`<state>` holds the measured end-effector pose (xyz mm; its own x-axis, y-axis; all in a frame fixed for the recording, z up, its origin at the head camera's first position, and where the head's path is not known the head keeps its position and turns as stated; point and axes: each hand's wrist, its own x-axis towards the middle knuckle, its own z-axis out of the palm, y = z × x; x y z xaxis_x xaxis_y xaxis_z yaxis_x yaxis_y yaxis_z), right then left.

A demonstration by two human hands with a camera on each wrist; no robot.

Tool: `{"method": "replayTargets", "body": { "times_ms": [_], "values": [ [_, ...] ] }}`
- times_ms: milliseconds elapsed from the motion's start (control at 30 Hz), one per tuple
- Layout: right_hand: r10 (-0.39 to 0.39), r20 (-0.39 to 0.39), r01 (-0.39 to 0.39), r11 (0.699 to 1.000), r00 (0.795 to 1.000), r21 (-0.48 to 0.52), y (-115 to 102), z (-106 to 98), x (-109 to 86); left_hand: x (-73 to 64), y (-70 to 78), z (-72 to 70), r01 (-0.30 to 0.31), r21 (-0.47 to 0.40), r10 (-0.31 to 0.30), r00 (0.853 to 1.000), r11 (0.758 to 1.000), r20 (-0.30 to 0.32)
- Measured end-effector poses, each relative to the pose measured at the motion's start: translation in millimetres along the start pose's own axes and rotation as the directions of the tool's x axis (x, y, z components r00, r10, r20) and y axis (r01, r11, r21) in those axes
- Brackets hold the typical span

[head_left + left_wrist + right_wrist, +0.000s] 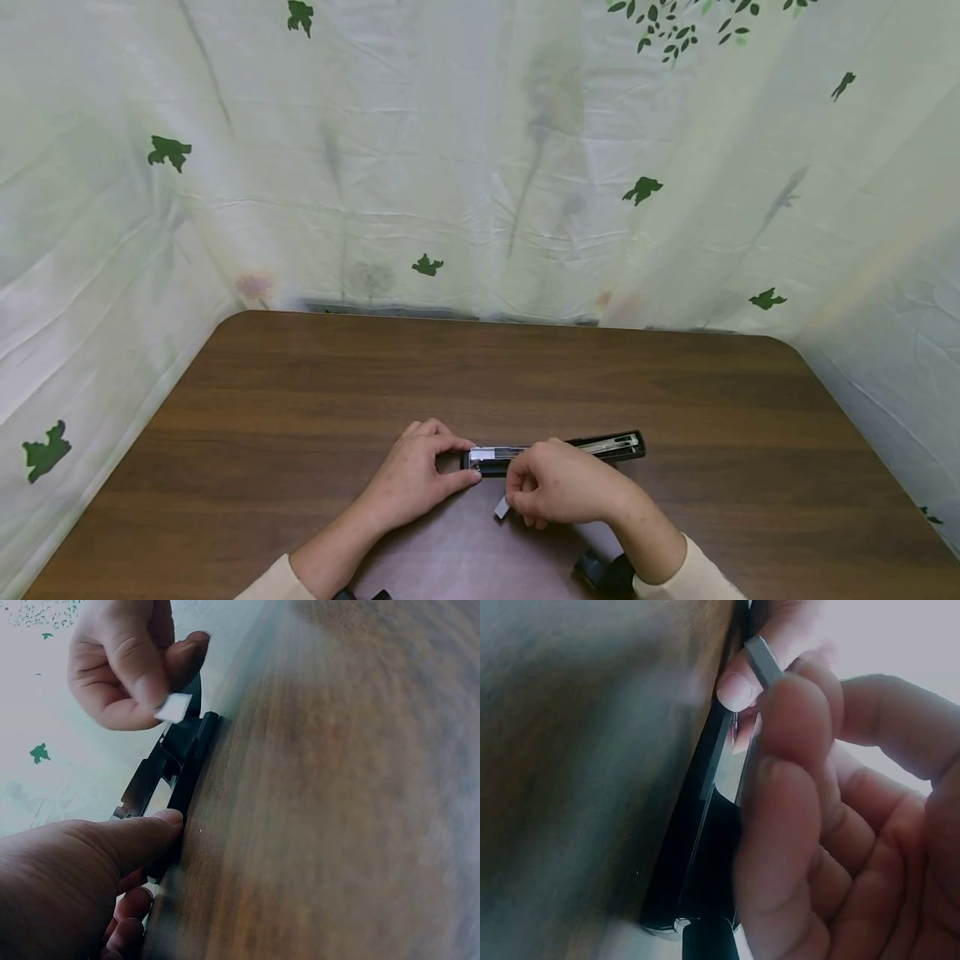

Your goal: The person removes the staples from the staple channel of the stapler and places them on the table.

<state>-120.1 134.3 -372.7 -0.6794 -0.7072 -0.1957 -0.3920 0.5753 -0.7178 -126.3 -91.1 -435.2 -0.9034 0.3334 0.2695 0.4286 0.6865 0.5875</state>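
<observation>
A black stapler [617, 447] lies opened out on the table, its metal staple channel showing. At its left end, my left hand [411, 477] grips it with the thumb on the near side and the fingers on the far side. Just in front of the stapler's middle, my right hand [567, 485] pinches a short silver strip of staples [502, 507] between thumb and fingertips. In the left wrist view the strip [174, 708] is held apart from the stapler [196, 761]. The right hand hides the stapler's middle in the head view.
The brown wooden table [337, 375] has rounded far corners. A pale curtain [465, 167] with green leaf prints hangs behind it and along both sides. Dark wrist straps [606, 573] show by the cream sleeves at the near edge.
</observation>
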Motion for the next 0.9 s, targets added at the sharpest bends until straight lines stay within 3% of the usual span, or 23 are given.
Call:
{"method": "replayTargets", "body": {
  "times_ms": [167, 467, 900],
  "values": [
    [0.028, 0.068, -0.026, 0.999, 0.997, -0.029, 0.1, 1.9, -1.3, -0.1, -0.2, 0.5, -0.002, 0.001, 0.002, 1.0, 1.0, 0.001],
    [0.041, 0.1, -0.037, 0.998, 0.994, -0.043, 1.8, 3.9, -1.3, 0.1, 0.1, 1.4, -0.001, 0.01, 0.001, 1.0, 1.0, -0.003],
    [0.075, 0.077, -0.068, 0.993, 0.994, -0.092, 1.5, 4.0, -1.2, -0.1, -0.7, 2.0, -0.003, 0.007, 0.004, 1.0, 1.0, -0.021]
  ]
}}
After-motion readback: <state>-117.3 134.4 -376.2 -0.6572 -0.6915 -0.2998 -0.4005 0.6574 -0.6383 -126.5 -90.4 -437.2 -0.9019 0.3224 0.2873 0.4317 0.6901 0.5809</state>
